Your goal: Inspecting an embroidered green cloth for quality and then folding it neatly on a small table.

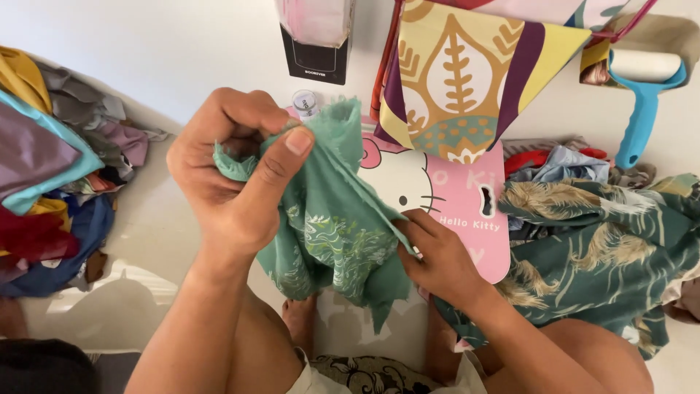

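The left hand (237, 175) pinches the top of a green cloth (332, 219) between thumb and fingers — shut tight on it. The right hand (437, 259), at four o'clock from the left, grips the same cloth low down. The cloth hangs between both hands, in the middle. Under it lies a pink board (467, 204) with a cat picture. At nine o'clock sits a pile of scraps (51, 160). At two o'clock lies a blue lint roller (642, 95) — well apart.

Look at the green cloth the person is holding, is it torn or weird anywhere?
The green cloth has frayed, ragged edges, clearest along the top by the left hand and at the hanging bottom corner below the right hand. It looks like a cut scrap. No hole or spill shows.
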